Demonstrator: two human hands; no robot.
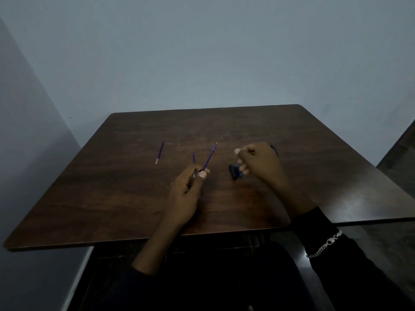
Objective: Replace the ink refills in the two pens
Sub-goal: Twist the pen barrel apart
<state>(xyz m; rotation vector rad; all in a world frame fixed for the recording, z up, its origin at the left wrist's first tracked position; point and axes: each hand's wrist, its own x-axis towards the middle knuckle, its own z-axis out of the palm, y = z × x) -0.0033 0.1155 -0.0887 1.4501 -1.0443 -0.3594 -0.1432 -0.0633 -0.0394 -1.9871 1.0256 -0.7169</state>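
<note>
My left hand [187,194] pinches a thin blue ink refill [210,157] by its lower end, tip pointing up and away. A second refill [193,158] lies on the table just behind that hand, partly hidden by my fingers. A third blue refill [160,152] lies further left. My right hand [258,162] is closed in a fist above the table; a dark pen part [275,149] sticks out behind it. Dark and blue pen pieces [234,172] lie on the table below its fingers.
The brown wooden table [125,198] stands against a pale wall. Its near edge runs just in front of my forearms. A silver bracelet [325,243] sits on my right wrist over a dark sleeve.
</note>
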